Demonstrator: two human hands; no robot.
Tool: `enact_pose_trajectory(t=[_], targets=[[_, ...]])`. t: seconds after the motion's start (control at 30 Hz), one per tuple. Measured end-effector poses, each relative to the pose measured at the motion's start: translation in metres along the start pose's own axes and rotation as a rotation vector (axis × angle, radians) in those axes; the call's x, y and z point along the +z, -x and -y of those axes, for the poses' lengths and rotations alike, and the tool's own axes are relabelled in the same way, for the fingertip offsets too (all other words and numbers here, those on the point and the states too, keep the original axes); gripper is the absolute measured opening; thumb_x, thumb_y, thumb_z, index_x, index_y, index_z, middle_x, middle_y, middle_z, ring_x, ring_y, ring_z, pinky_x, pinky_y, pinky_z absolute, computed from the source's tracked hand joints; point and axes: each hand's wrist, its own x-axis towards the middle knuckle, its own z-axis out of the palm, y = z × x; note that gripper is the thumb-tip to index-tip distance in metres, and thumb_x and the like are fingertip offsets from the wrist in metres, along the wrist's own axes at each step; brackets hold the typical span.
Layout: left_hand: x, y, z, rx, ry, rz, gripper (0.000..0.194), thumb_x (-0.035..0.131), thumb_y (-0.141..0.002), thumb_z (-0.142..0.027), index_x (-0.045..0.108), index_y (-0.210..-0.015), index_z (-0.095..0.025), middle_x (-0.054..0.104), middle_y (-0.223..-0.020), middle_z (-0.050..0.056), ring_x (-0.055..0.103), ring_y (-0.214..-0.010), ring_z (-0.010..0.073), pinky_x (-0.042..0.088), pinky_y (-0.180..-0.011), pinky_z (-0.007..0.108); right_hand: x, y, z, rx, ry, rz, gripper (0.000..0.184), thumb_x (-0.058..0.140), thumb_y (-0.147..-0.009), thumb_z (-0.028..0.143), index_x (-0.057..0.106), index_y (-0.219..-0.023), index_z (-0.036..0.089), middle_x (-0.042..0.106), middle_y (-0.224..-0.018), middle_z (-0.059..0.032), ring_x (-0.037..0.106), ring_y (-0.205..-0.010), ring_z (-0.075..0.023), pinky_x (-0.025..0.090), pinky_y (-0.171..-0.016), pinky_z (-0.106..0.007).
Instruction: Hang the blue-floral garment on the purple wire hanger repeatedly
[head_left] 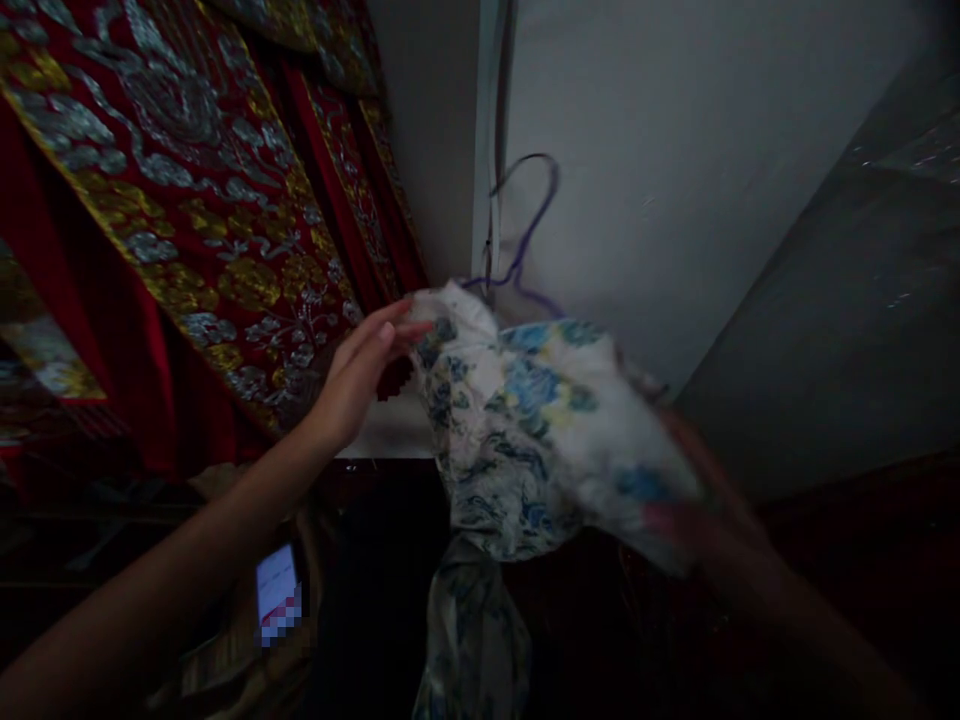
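A white floral garment (525, 400) with blue and yellow flowers hangs on a purple hanger (523, 250). Its lower part trails down in a darker, bunched length. At the left shoulder, my left hand (360, 375) has its fingers stretched out, their tips touching the cloth. On the other side my right hand (697, 500) is smeared by motion and partly behind the fabric. It grips the garment's right side, which is pulled out toward it.
Red cloth (225, 200) with gold and silver embroidery hangs at the left. A pale wall (637, 150) stands behind the hanger, with a narrow vertical strip (487, 120) on it. A lit phone (276, 585) lies low on the left. The lower area is very dark.
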Motion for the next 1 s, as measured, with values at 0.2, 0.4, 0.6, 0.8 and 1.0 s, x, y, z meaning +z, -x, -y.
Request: enact_pose_trajectory(t=[0.2, 0.4, 0.6, 0.8, 1.0], targets=[[0.039, 0.063, -0.004, -0.748, 0.415, 0.144, 0.041, 0.058, -0.093, -0.038, 0.057, -0.129, -0.017, 0.07, -0.116, 0.012, 0.061, -0.06, 0.0093, 0.045, -0.05, 0.02, 0.067, 0.045, 0.018, -0.132, 0.217, 1.171, 0.083, 0.072, -0.083, 0.027, 0.037, -0.158, 0.032, 0.047, -0.157, -0.0083, 0.054, -0.136, -0.0262, 0.046, -0.112, -0.035], [-0.007, 0.09, -0.01, -0.85, 0.104, 0.488, 0.062, 0.067, -0.076, -0.02, 0.049, -0.135, -0.026, 0.066, -0.09, 0.0, 0.028, -0.045, 0.0029, 0.016, -0.04, 0.017, 0.053, 0.001, -0.021, -0.249, 0.218, 0.624, 0.042, 0.06, -0.095, 0.025, 0.06, -0.137, 0.029, 0.058, -0.142, -0.0078, 0.056, -0.132, -0.0193, 0.046, -0.111, -0.035], [-0.037, 0.072, -0.049, -0.658, -0.236, 0.782, 0.032, 0.055, -0.094, -0.028, 0.059, -0.125, -0.024, 0.07, -0.083, 0.003, 0.044, -0.057, 0.0102, 0.025, -0.048, 0.021, 0.041, -0.033, -0.069, -0.034, 0.246, 0.405, 0.035, 0.061, -0.094, 0.044, 0.07, -0.118, 0.021, 0.067, -0.125, -0.0122, 0.062, -0.119, -0.0264, 0.051, -0.101, -0.042], [-0.044, 0.046, -0.02, -0.403, -0.333, 0.237, 0.053, 0.074, -0.08, -0.028, 0.053, -0.128, -0.021, 0.073, -0.103, 0.007, 0.059, -0.063, 0.0128, 0.046, -0.056, 0.024, 0.044, -0.023, -0.051, 0.422, -0.161, 0.435, 0.051, 0.068, -0.081, 0.065, 0.066, -0.069, 0.016, 0.06, -0.058, -0.0003, 0.054, -0.05, -0.0112, 0.041, -0.047, -0.023], [-0.031, 0.057, -0.016, 0.352, -0.772, -0.035, 0.054, 0.065, -0.09, -0.024, 0.053, -0.142, -0.027, 0.051, -0.151, 0.009, 0.047, -0.14, 0.0308, 0.034, -0.118, 0.05, 0.028, -0.08, -0.021, 0.395, -0.318, -0.153, 0.042, 0.084, -0.064, 0.056, 0.065, -0.069, 0.02, 0.062, -0.057, -0.0011, 0.064, -0.054, -0.0188, 0.047, -0.05, -0.029]])
